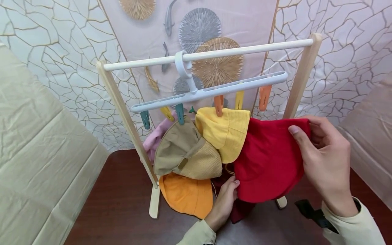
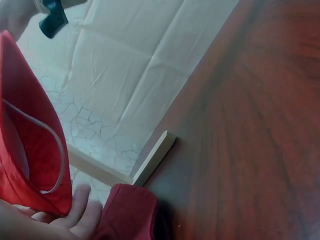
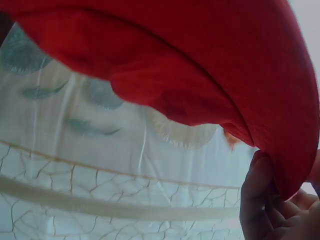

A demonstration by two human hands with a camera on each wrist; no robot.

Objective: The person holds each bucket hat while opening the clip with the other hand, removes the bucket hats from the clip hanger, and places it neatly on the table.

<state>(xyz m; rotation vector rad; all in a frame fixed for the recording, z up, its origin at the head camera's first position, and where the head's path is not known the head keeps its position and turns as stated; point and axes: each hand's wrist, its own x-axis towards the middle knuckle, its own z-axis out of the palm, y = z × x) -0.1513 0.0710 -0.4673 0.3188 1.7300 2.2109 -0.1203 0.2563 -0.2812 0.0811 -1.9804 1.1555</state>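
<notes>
The red hat (image 1: 272, 160) was above the desk (image 1: 101, 204), toward its right edge, fingers of the left hand (image 1: 223, 200) and right hand (image 1: 329, 160) pinching it; a leftward swing might have unclipped the yellow hat (image 1: 225, 136).

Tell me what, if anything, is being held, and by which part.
A red hat, by its edge: in the head view, right hand at the upper right, left hand at the lower left.

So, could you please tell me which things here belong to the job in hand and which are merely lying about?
Apparently the job's: red hat, yellow hat, khaki hat, orange hat, pink fabric, maroon fabric, white hanger, clips, wooden rack.

Apparently just surroundings: patterned backdrop, tabletop.
</notes>
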